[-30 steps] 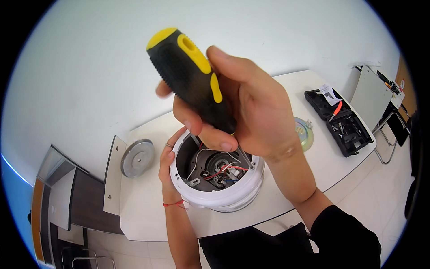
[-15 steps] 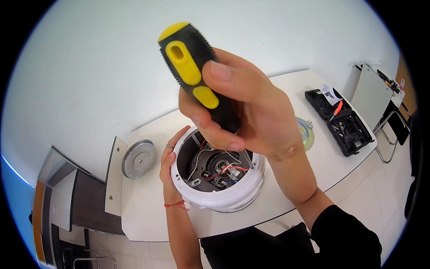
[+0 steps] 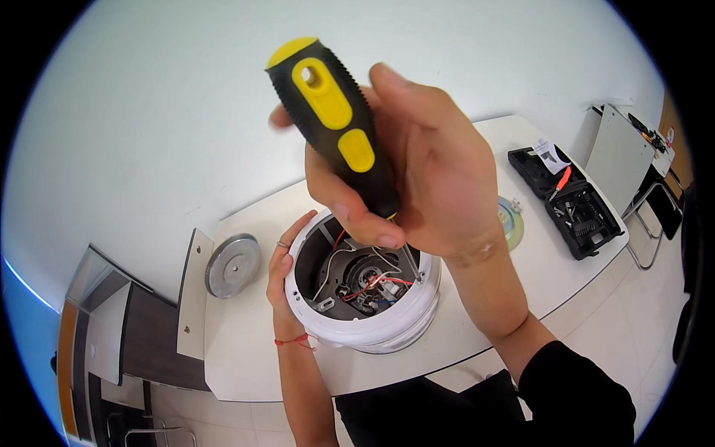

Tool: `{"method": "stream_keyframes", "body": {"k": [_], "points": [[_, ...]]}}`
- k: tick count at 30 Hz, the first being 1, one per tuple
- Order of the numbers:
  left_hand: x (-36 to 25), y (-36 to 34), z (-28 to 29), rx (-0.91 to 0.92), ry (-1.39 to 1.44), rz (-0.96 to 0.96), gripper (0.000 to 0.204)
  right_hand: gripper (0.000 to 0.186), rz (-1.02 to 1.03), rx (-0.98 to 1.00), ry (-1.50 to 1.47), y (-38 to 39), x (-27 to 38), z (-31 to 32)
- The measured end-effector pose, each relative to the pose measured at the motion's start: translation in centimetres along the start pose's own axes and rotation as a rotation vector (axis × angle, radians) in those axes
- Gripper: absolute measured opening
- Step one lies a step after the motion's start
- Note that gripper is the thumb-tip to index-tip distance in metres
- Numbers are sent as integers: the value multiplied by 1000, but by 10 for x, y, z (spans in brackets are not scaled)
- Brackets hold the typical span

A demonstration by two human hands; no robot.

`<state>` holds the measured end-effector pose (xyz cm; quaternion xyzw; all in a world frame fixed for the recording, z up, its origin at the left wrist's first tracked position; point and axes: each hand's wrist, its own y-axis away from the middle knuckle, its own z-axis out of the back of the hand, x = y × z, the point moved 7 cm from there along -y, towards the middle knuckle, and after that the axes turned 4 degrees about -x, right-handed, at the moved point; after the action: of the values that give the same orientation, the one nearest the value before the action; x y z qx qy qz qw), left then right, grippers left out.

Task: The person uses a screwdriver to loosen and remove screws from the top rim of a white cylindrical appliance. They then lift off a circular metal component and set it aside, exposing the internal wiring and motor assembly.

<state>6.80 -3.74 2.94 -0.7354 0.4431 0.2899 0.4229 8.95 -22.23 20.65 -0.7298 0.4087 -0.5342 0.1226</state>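
Note:
A white rice cooker housing (image 3: 372, 328), round and open on top, stands on the table with wires and metal parts showing inside. My left hand (image 3: 281, 270) grips its left side, fingers along the outer wall and rim. In my right hand (image 3: 450, 175) is a screwdriver (image 3: 325, 100) with a black and yellow handle, raised above the housing. The fingers wrap the handle while the thumb is lifted off it. Its thin shaft runs down to the right part of the rim, where the tip meets a screw hole; whether a screw sits there I cannot tell.
The white table (image 3: 246, 357) carries a grey metal disc (image 3: 232, 266) at left and a yellowish round plate (image 3: 511, 223) behind my right wrist. An open black tool case (image 3: 585, 223) with an orange-handled tool (image 3: 562, 179) lies at right. A wall (image 3: 171, 112) rises behind.
My right thumb has come off the screwdriver handle and moved up and right. The handle has turned slightly about its axis. My left hand and the housing stay put.

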Motion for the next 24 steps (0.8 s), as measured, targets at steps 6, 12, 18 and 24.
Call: {"method": "stream_keyframes", "body": {"k": [6, 12, 18, 24], "points": [[0, 0, 0, 5, 2, -12, 81, 50, 17, 30, 71, 0, 2, 1], [-1, 0, 0, 7, -15, -6, 81, 66, -11, -67, 54, 0, 2, 1], [0, -1, 1, 23, 3, -20, 81, 55, 45, 69, -56, -2, 0, 5], [0, -1, 1, 28, 17, -13, 80, 67, -27, -53, 72, -2, 1, 6]]}}
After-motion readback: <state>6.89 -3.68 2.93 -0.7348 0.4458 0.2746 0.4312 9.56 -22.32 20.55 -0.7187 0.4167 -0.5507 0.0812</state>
